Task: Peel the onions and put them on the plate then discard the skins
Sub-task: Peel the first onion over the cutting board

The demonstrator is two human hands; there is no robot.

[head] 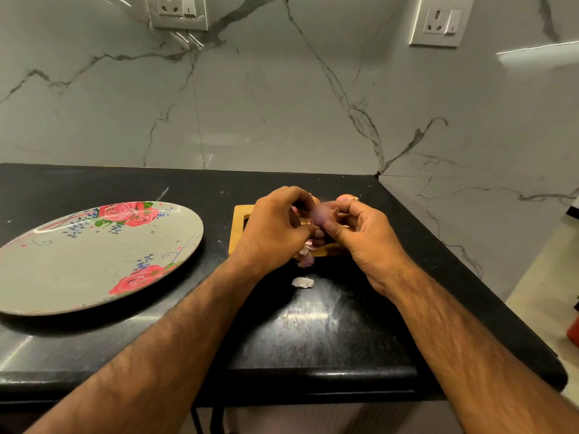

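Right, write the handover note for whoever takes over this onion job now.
Left hand grips the onion.
Right hand holds the same onion above the wooden board.
Plate sits to the left, no onion on it.
Skin scraps lie on the counter near the board.
Done: peeling begun.
To do: finish peeling, plate the onions, discard skins.

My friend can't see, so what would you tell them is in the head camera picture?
A left hand and a right hand hold a small purple onion over a wooden board on a black counter. Bits of skin lie near the hands, and a flowered plate sits to the left.
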